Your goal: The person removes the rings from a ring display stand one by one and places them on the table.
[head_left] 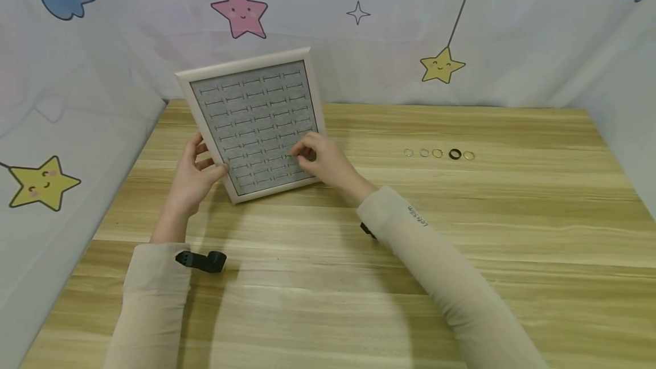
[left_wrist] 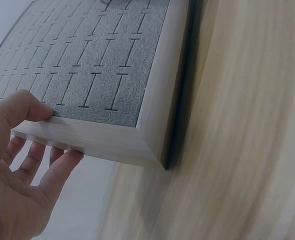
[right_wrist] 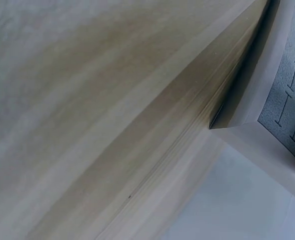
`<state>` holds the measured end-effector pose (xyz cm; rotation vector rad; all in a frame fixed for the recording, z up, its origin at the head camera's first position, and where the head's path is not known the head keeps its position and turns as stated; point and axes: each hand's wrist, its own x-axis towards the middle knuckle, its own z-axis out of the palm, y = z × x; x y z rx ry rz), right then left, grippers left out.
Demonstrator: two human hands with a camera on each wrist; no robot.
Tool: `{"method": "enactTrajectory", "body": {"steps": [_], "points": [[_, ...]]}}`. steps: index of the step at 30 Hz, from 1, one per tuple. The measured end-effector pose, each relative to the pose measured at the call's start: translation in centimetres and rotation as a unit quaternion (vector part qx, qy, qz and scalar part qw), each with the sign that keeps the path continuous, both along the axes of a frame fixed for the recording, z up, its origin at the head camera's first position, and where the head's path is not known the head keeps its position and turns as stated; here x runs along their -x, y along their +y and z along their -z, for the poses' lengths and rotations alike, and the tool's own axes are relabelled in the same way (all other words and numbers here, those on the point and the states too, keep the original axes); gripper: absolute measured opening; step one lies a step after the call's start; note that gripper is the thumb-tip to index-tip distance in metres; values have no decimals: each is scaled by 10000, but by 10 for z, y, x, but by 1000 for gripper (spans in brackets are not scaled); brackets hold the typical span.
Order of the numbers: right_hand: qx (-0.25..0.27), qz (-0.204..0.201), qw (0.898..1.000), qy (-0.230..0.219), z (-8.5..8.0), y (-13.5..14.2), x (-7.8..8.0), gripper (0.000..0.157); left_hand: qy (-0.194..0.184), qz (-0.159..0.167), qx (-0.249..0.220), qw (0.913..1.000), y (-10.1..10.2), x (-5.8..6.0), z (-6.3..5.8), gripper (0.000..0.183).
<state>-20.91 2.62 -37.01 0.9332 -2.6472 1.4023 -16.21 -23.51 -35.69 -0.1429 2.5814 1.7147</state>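
A pale wood-framed ring display board [head_left: 251, 195], with a grey padded face cut into rows of short slots, leans back on the table. My left hand [head_left: 197, 178] grips its left edge, the thumb on the front of the frame and the fingers behind. At the lower right of the grey face, my right hand [head_left: 325, 161] has its thumb and fingertips pinched together close to the slots. A small curved, ring-like thing [left_wrist: 105, 2] shows at a slot at the top of the left wrist view, partly cut off. The pinching fingertips mostly hide what they hold.
To the right, several rings lie in a row on the wooden table [head_left: 307, 278]: thin silver and gold ones and a black ring [head_left: 454, 154]. A white curtain [head_left: 379, 61] printed with stars hangs behind the table and along its sides.
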Motion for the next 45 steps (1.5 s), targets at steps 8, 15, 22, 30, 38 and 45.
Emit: {"method": "enactTrajectory", "body": {"steps": [8, 15, 22, 30, 38, 45], "points": [[68, -41, 10000, 29, 2, 0, 0, 14, -12, -32, 20, 10000, 0, 1, 1, 78], [298, 87, 9995, 6, 1, 4, 2, 14, -39, -22, 14, 10000, 0, 1, 0, 79], [968, 845, 9891, -716, -10, 17, 8, 16, -68, 4, 13, 10000, -1, 1, -1, 80], [1475, 1423, 9638, -1706, -20, 42, 17, 19, -108, -18, 53, 9999, 0, 2, 1, 80], [1533, 1777, 9481, -2143, -26, 83, 28, 24, -114, -24, 68, 9999, -1, 2, 1, 80], [1516, 2163, 9336, -2420, -26, 126, 34, 27, -146, -46, 79, 9999, -1, 2, 0, 80]]}}
